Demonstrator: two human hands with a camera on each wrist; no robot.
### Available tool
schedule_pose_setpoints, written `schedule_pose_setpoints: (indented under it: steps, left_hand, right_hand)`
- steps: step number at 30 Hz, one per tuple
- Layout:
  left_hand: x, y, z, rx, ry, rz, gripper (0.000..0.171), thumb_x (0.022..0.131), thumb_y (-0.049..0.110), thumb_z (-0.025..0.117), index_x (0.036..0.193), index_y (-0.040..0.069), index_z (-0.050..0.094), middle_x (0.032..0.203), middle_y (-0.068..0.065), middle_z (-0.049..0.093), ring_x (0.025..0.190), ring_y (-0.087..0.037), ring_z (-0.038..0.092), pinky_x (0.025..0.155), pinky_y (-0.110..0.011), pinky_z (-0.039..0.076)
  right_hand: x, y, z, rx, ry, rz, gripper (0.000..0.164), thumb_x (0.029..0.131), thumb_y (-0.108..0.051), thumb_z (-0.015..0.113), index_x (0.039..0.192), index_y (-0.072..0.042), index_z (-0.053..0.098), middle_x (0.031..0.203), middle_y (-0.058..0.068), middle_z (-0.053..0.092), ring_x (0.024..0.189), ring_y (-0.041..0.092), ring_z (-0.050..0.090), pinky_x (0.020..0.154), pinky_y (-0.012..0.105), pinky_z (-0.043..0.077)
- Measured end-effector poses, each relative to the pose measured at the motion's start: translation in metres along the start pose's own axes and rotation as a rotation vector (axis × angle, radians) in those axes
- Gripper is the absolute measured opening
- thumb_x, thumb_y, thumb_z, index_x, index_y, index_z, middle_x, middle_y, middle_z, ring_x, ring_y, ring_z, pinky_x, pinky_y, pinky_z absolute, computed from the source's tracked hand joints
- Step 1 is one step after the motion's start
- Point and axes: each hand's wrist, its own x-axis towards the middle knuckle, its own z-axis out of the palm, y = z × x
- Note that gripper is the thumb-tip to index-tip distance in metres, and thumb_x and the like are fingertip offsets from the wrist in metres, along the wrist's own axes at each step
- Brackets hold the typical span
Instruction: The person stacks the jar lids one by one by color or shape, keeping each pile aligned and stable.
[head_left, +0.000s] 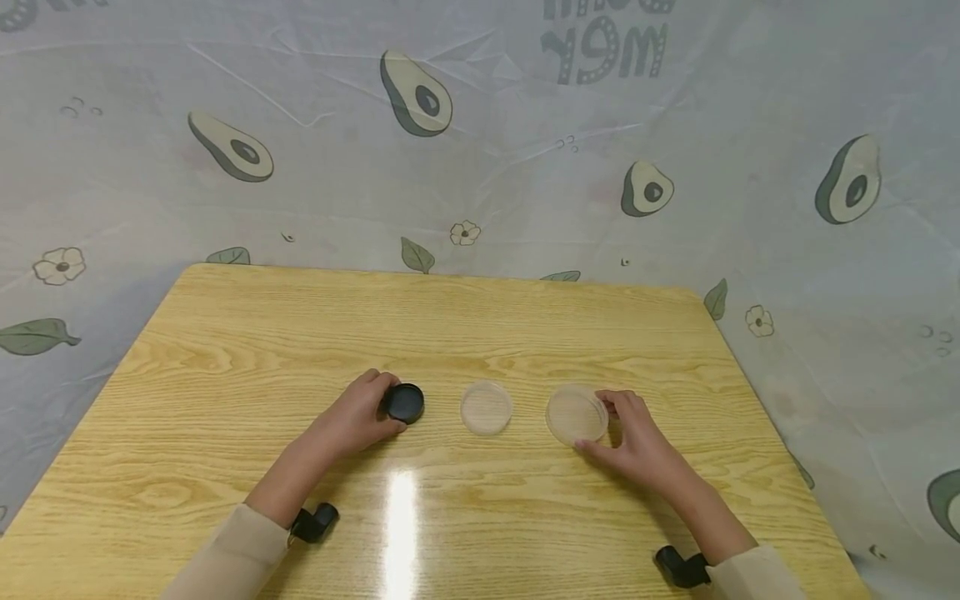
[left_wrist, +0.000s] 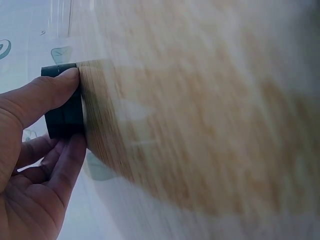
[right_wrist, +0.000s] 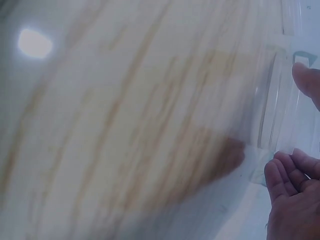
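My left hand (head_left: 365, 419) grips a short black round container (head_left: 406, 403), thumb on the near side and fingers on the far side. It stands on the wooden table, its dark round top facing up; in the left wrist view the black container (left_wrist: 64, 102) shows its plain side wall between thumb and fingertips. At the right, my right hand (head_left: 634, 437) holds a larger clear round dish (head_left: 572, 414) by its right side, thumb at the near rim and fingertips at the far rim. Between the hands lies a smaller clear round dish (head_left: 486, 408), touched by neither.
Both hands work over a wood-grain table (head_left: 450, 325) with rounded far corners. Behind it hangs a pale backdrop (head_left: 510, 150) printed with avocados, leaves and flowers. A bright light reflection lies on the near part of the tabletop. Each wrist carries a small black camera (head_left: 315, 523).
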Motion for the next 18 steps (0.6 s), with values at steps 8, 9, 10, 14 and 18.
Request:
schedule_pose_setpoints:
  steps: [8,9,10,14,18]
  left_hand:
    - [0.0001,-0.0017,0.0009,0.003,0.005,0.005,0.052,0.085,0.013,0.087,0.126,-0.004,0.062,0.113,-0.017,0.062,0.101,-0.027,0.062,0.090,-0.046,0.054]
    - [0.0002,-0.0019,0.0012,0.005,0.005,0.004,0.052,0.085,0.013,0.088,0.127,-0.004,0.062,0.114,-0.017,0.062,0.101,-0.027,0.062,0.090,-0.046,0.054]
    - [0.0002,-0.0021,0.0015,0.006,0.005,0.002,0.052,0.085,0.013,0.088,0.127,-0.004,0.062,0.114,-0.017,0.062,0.101,-0.027,0.062,0.090,-0.046,0.054]
    - [0.0004,-0.0019,0.0024,0.010,0.001,-0.002,0.052,0.085,0.014,0.087,0.127,-0.004,0.062,0.115,-0.017,0.062,0.102,-0.028,0.063,0.091,-0.047,0.054]
    - [0.0005,-0.0014,0.0028,0.010,0.000,-0.006,0.051,0.085,0.013,0.087,0.126,-0.003,0.062,0.115,-0.017,0.062,0.103,-0.028,0.063,0.092,-0.048,0.054]
  right_hand:
    - [-0.0013,-0.0012,0.0000,-0.009,-0.012,-0.004,0.079,0.088,-0.034,0.086,0.144,0.005,0.048,0.129,0.022,0.054,0.120,0.038,0.057,0.097,0.060,0.052]
    - [-0.0014,-0.0013,0.0001,-0.009,-0.013,-0.005,0.079,0.088,-0.034,0.086,0.144,0.005,0.047,0.129,0.022,0.054,0.120,0.039,0.056,0.097,0.060,0.052]
    - [-0.0015,-0.0014,0.0004,-0.009,-0.013,-0.006,0.079,0.088,-0.033,0.087,0.144,0.006,0.047,0.128,0.023,0.054,0.120,0.039,0.056,0.097,0.060,0.052]
    - [-0.0018,-0.0012,0.0014,-0.010,-0.009,-0.012,0.079,0.087,-0.031,0.087,0.144,0.007,0.047,0.128,0.023,0.054,0.119,0.039,0.056,0.096,0.059,0.052]
    - [-0.0018,-0.0005,0.0022,-0.012,-0.007,-0.014,0.079,0.087,-0.032,0.087,0.144,0.007,0.047,0.129,0.023,0.054,0.120,0.039,0.055,0.096,0.060,0.052]
